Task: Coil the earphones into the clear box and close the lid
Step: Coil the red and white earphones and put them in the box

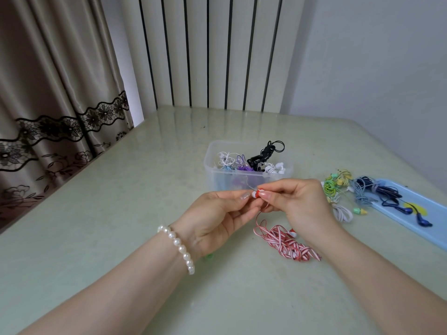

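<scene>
The clear box (249,180) stands open at mid-table, holding several coiled earphones in white, purple and black. Just in front of it my left hand (215,218) and my right hand (300,201) meet, both pinching the red-and-white earbud (257,194) between fingertips. Its red-and-white striped flat cable (287,243) hangs from the bud and lies in a loose tangle on the table below my right hand, with the second bud in it. The blue lid (416,221) lies flat at the right.
Green, yellow and white earphones (337,187) are heaped right of the box. Dark blue and grey-blue earphones (379,192) lie across the lid. The pale green table (121,213) has a curtain at its left and a striped wall panel behind.
</scene>
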`<action>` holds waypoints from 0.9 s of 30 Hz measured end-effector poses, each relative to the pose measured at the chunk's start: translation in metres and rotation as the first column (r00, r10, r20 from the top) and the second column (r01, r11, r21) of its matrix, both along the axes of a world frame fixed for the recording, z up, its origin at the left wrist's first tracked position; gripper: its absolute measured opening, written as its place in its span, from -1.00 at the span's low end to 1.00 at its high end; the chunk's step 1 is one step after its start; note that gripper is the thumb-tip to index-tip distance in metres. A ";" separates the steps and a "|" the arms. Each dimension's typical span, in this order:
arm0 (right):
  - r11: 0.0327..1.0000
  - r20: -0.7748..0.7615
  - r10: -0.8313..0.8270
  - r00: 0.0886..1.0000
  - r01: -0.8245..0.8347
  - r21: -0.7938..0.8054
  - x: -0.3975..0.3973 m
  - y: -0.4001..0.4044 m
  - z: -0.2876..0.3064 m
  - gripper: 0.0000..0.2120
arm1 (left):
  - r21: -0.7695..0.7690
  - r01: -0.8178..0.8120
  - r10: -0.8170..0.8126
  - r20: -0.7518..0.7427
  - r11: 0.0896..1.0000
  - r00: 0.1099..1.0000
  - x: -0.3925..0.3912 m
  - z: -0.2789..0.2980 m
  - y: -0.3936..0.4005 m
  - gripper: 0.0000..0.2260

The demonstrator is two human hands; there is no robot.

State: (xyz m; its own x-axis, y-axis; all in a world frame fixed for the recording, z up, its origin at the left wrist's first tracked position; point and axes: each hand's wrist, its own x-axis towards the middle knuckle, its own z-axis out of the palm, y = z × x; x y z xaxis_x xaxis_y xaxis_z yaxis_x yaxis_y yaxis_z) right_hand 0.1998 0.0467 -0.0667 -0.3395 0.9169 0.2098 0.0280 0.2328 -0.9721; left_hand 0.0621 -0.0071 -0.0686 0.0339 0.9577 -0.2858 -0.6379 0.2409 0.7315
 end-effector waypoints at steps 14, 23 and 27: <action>0.996 -0.038 -0.091 0.995 0.090 -0.011 -0.004 -0.003 -0.002 -0.75 | 0.022 0.002 -0.003 0.025 1.000 1.000 0.003 -0.001 0.000 -0.80; 0.975 -0.025 -0.213 0.977 0.214 0.057 -0.007 -0.007 -0.006 -0.74 | 0.029 -0.020 0.018 0.055 0.999 0.998 0.009 0.003 -0.003 -0.81; 0.966 -0.042 -0.247 0.968 0.250 0.071 -0.009 -0.009 -0.007 -0.74 | 0.026 -0.022 0.021 0.061 0.999 0.998 0.011 0.004 -0.005 -0.81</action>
State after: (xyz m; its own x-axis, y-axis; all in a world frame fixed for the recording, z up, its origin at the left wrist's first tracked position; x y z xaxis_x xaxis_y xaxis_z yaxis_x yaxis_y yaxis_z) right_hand 0.1906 0.0376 -0.0739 -0.0950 0.9527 0.2885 0.0632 0.2950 -0.9534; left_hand 0.0726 -0.0119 -0.0646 0.0299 0.9655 -0.2587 -0.6864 0.2080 0.6968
